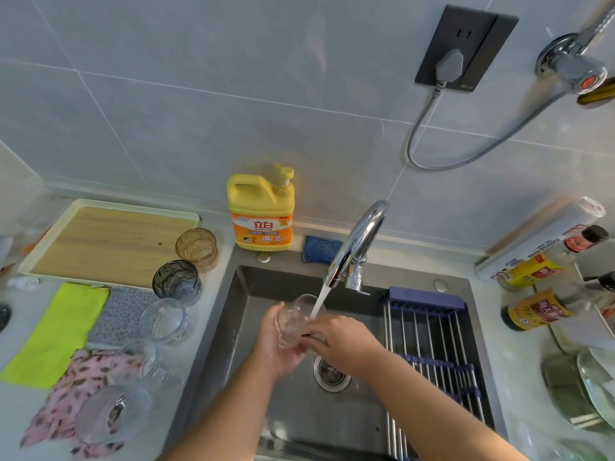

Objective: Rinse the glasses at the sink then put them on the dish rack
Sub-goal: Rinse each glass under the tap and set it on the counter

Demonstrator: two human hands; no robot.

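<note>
A clear glass (294,319) is tilted under the running stream from the chrome faucet (357,242), over the grey sink (246,294). My left hand (278,349) grips the glass from below and the left. My right hand (336,341) holds its lower right side with fingers curled against it. On the counter to the left stand several more glasses: an amber one (197,245), a dark grey one (177,279), a clear one (164,321), another clear one (136,361) and a clear one (111,414) nearest me. A roll-up dish rack (432,344) with steel bars lies across the sink's right half.
A yellow detergent bottle (261,212) and a blue sponge (321,249) sit behind the sink. A wooden tray (106,239) and cloths (56,331) lie on the left. Sauce bottles (539,312), a roll (539,241) and dishes (592,387) crowd the right counter.
</note>
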